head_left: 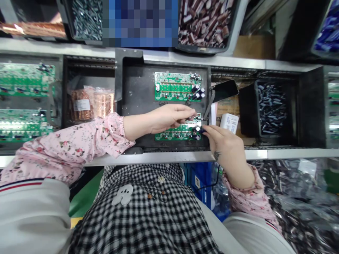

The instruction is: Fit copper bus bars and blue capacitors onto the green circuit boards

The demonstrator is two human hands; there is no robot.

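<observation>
Two green circuit boards lie in a black tray (pixel 137 84). The upper circuit board (pixel 174 86) carries several dark capacitors (pixel 197 92) with pale tops at its right end. Over the lower circuit board (pixel 177 135) reaches my left hand (pixel 172 117), its thumb and fingers pinched together above the board's upper right part. Whatever is between those fingertips is too small to make out. At the lower board's right edge, my right hand (pixel 226 143) pinches a small dark capacitor (pixel 202 130), close beside the capacitors standing there. My left hand and forearm cover part of the lower board.
Right of the tray are a phone (pixel 225 90), a white box (pixel 229 122) and a black bin (pixel 272 106) of dark parts. Bagged copper-coloured parts (pixel 90 102) lie to the left. Behind stands a bin of brown capacitors (pixel 203 23). A metal rail (pixel 169 156) runs along the front.
</observation>
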